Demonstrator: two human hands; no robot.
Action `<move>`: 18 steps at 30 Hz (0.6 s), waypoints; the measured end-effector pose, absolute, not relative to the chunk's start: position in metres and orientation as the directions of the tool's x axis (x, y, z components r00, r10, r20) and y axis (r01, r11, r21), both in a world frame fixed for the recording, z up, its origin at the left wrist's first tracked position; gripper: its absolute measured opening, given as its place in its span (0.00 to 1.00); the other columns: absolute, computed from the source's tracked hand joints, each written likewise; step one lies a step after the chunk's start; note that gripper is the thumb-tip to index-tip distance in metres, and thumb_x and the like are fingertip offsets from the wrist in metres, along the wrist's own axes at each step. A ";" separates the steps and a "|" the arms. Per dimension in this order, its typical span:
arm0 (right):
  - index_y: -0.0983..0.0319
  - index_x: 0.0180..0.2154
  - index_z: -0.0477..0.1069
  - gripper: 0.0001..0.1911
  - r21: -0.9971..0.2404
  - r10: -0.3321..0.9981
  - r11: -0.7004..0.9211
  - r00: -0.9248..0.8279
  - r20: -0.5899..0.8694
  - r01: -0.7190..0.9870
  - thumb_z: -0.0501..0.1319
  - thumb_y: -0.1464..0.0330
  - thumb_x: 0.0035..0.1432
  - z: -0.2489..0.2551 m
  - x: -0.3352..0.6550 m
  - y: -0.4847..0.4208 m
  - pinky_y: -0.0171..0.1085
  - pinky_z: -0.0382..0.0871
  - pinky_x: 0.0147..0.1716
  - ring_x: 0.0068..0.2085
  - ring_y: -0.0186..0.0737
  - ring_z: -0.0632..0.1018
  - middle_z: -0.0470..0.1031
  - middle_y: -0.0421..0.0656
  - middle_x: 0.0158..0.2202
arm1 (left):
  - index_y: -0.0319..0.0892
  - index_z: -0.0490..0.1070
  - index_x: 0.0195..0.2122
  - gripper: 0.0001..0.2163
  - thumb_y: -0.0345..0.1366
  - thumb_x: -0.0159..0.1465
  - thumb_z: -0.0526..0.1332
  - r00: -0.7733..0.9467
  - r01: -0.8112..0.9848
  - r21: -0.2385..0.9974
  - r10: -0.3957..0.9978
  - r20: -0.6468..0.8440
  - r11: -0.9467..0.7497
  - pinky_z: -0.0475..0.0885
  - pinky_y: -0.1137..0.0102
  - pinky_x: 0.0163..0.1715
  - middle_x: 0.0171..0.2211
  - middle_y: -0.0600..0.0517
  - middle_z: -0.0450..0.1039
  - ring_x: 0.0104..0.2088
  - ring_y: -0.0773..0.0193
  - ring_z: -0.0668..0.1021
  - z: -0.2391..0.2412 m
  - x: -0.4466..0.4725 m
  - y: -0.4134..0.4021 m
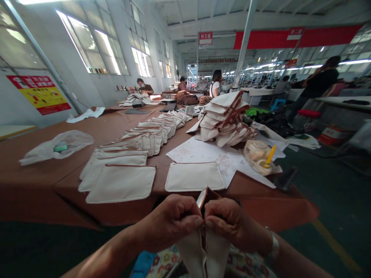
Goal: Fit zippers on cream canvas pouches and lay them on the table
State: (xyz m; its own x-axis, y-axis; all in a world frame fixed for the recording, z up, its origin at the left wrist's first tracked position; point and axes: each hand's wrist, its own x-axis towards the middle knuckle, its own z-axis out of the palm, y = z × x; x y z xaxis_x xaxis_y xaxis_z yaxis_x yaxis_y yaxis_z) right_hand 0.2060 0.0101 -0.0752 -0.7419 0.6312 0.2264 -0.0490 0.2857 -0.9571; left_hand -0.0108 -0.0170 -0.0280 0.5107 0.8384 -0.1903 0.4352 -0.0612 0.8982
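Note:
My left hand [178,216] and my right hand [227,218] meet in front of me, just off the table's front edge. Both pinch the edges of a white fabric pouch [189,249] with brown trim, its lower part hanging toward my lap. Its top gapes a little between my thumbs, showing a brown inner side. On the table beyond my hands lies a flat white pouch piece [194,177] with a brown top edge. Left of it, similar pieces [123,183] overlap in a long row running away from me.
A brown-covered table [69,170] spreads ahead. At right stand a heaped stack of white pieces [223,119], white paper [203,152] and a plastic glue container [256,154] with a yellow handle [271,154]. A plastic bag [62,144] lies left. Several people work farther back.

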 end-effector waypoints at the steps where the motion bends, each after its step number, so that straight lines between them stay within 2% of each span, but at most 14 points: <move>1: 0.65 0.29 0.67 0.17 -0.943 0.643 0.327 -0.718 0.268 -0.059 0.56 0.59 0.66 -0.077 0.205 0.009 0.31 0.54 0.25 0.27 0.29 0.61 0.62 0.37 0.26 | 0.36 0.70 0.32 0.12 0.42 0.64 0.59 0.498 0.397 0.918 0.844 -0.198 -0.020 0.55 0.75 0.23 0.25 0.56 0.63 0.26 0.71 0.61 -0.030 -0.010 -0.017; 4: 0.64 0.31 0.68 0.16 -0.935 0.669 0.353 -0.688 0.281 -0.038 0.56 0.60 0.67 -0.082 0.205 0.010 0.31 0.56 0.27 0.28 0.30 0.63 0.65 0.38 0.27 | 0.35 0.70 0.32 0.14 0.44 0.64 0.59 0.467 0.353 0.936 0.868 -0.168 -0.009 0.54 0.76 0.23 0.24 0.56 0.61 0.26 0.71 0.60 -0.034 -0.006 -0.018; 7: 0.64 0.35 0.69 0.18 -0.964 0.667 0.263 -0.716 0.205 -0.031 0.52 0.57 0.68 -0.080 0.207 0.015 0.33 0.58 0.31 0.31 0.32 0.65 0.67 0.40 0.31 | 0.36 0.71 0.32 0.14 0.44 0.66 0.58 0.481 0.431 0.894 0.870 -0.110 -0.126 0.56 0.77 0.24 0.25 0.56 0.63 0.26 0.72 0.61 -0.031 -0.004 -0.017; 10: 0.65 0.34 0.70 0.19 -0.970 0.633 0.240 -0.750 0.191 -0.044 0.53 0.56 0.68 -0.075 0.207 0.018 0.33 0.58 0.30 0.31 0.32 0.64 0.66 0.40 0.31 | 0.37 0.68 0.30 0.14 0.43 0.67 0.57 0.519 0.457 0.868 0.851 -0.084 -0.193 0.56 0.78 0.23 0.25 0.57 0.62 0.25 0.72 0.61 -0.023 -0.005 -0.016; 13: 0.66 0.31 0.70 0.19 -0.972 0.625 0.218 -0.752 0.209 -0.089 0.57 0.57 0.66 -0.073 0.206 0.017 0.33 0.56 0.28 0.30 0.32 0.64 0.67 0.40 0.30 | 0.37 0.66 0.29 0.18 0.47 0.68 0.55 0.581 0.361 0.925 0.804 -0.127 -0.115 0.53 0.77 0.22 0.25 0.57 0.57 0.25 0.72 0.58 -0.019 -0.010 -0.012; 16: 0.66 0.32 0.72 0.18 -0.978 0.637 0.160 -0.743 0.204 -0.132 0.58 0.58 0.65 -0.077 0.205 0.016 0.33 0.58 0.30 0.32 0.33 0.67 0.69 0.41 0.30 | 0.36 0.67 0.30 0.22 0.50 0.71 0.49 0.610 0.288 0.958 0.770 -0.187 0.004 0.53 0.76 0.23 0.25 0.56 0.57 0.25 0.72 0.58 -0.020 -0.016 -0.007; 18: 0.66 0.32 0.72 0.18 -0.980 0.644 0.137 -0.739 0.196 -0.141 0.59 0.58 0.64 -0.080 0.206 0.015 0.34 0.59 0.32 0.33 0.34 0.68 0.70 0.42 0.31 | 0.36 0.67 0.30 0.21 0.51 0.69 0.53 0.619 0.257 0.960 0.744 -0.252 0.111 0.51 0.75 0.22 0.25 0.56 0.56 0.25 0.72 0.56 -0.023 -0.017 -0.005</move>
State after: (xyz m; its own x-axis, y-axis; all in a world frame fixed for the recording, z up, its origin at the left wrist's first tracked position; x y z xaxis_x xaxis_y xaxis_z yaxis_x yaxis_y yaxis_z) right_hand 0.2059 0.0150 -0.0803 -0.7392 0.6442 0.1964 -0.1408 0.1374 -0.9805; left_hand -0.0171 -0.0054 -0.0232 0.6194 0.7436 -0.2519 0.2574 0.1107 0.9599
